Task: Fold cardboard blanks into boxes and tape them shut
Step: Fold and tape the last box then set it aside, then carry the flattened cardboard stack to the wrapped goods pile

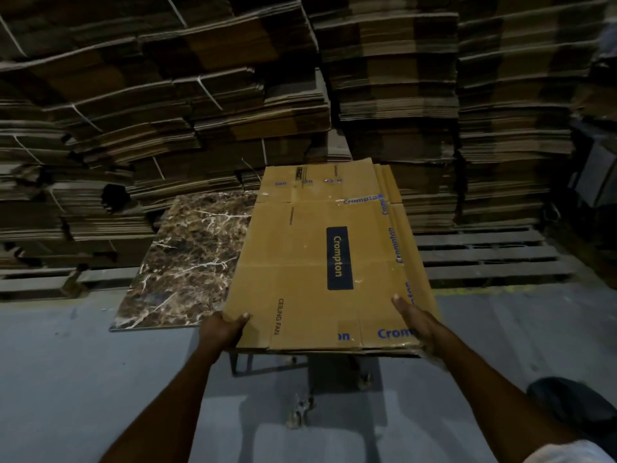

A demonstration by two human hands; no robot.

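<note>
A flat brown cardboard blank (300,262) printed "Crompton" and "CEILING FAN" lies on top of a few more blanks on a marble-patterned table top (187,259). My left hand (222,330) grips the blank's near left corner, thumb on top and fingers underneath. My right hand (415,320) holds the near right corner, thumb lying on the top face and fingers wrapped under the edge. The near edge of the blanks overhangs the table toward me.
Tall stacks of bundled flat cardboard (200,95) fill the background on wooden pallets (484,255). The table's metal frame (243,365) shows under the blanks. Grey floor (66,379) stretches in front. A dark shoe (567,402) is at the lower right.
</note>
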